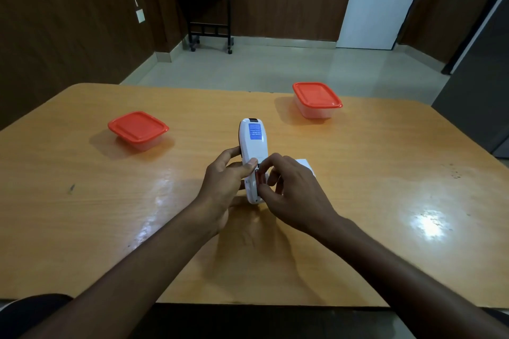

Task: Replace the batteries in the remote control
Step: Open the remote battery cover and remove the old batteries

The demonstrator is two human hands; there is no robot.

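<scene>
A white remote control [252,143] lies back side up over the middle of the wooden table [110,228], a blue label near its far end. My left hand [225,181] grips its near half from the left, thumb on the back. My right hand [292,190] reaches in from the right, and its fingertips pinch a small reddish battery [260,177] at the open battery compartment. A white flat piece [305,164], perhaps the compartment cover, lies on the table just behind my right hand, mostly hidden.
Two clear plastic boxes with orange lids stand on the table, one at the left [138,129] and one at the far right [316,99]. Beyond the table are a tiled floor, a small black wheeled stand [209,14] and a white door [380,0].
</scene>
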